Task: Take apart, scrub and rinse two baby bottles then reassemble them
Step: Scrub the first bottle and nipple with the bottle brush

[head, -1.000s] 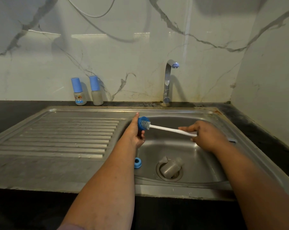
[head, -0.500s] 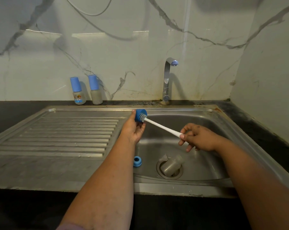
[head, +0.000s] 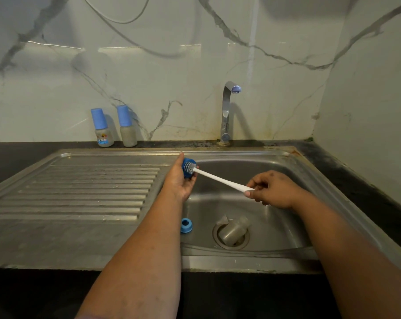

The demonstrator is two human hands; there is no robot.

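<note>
My left hand (head: 180, 183) grips the blue plastic bottle cap (head: 188, 168) over the steel sink's (head: 294, 166) left rim, while my right hand (head: 272, 191) pinches the white brush (head: 220, 180), whose handle slants down-right from the cap.

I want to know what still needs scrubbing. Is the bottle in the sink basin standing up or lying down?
Lying down. The clear bottle rests on its side over the drain, its open neck pointing up and right, with no cap on.

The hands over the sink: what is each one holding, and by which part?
The left hand grips a blue cap round its side. The right hand pinches the white brush by its handle end.
</note>
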